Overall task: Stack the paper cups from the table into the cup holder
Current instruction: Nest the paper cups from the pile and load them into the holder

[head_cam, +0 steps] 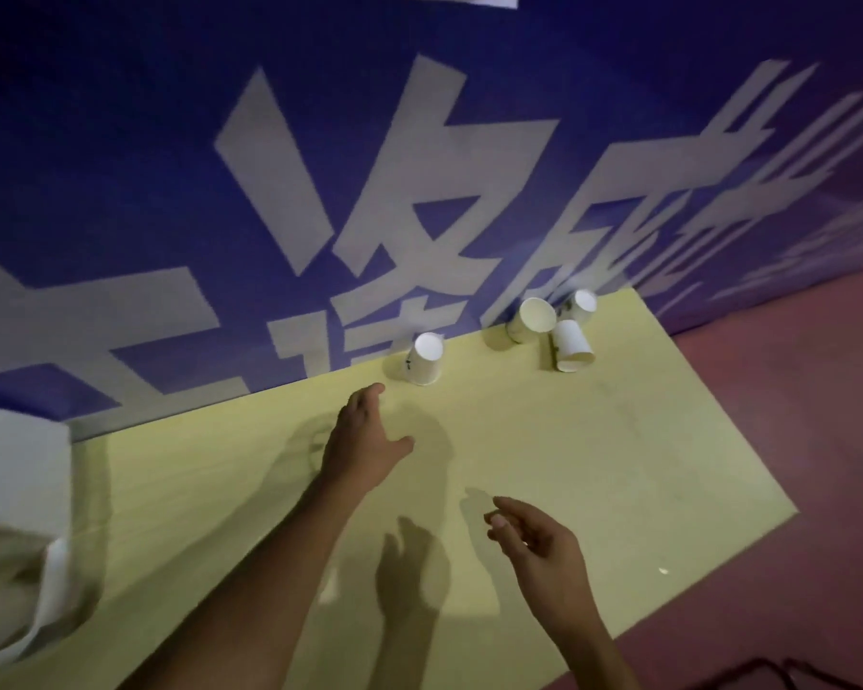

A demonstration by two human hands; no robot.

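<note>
Several white paper cups stand or lie on the pale yellow table [594, 440] near its far edge. One cup [424, 358] sits upside down by the wall. Further right, one cup [531, 320] lies on its side with its mouth toward me, another [580, 305] lies behind it, and a third [571, 352] stands upside down and tilted. My left hand [362, 440] reaches forward with fingers spread and holds nothing, a short way short of the nearest cup. My right hand [534, 540] hovers lower over the table, fingers loosely curled and empty.
A blue wall banner [320, 166] with large white characters backs the table. A white box-like object [16, 490], blurred, sits at the table's left end. Reddish floor [793, 490] lies beyond the table's right edge, with dark cables [768, 674] at the bottom right.
</note>
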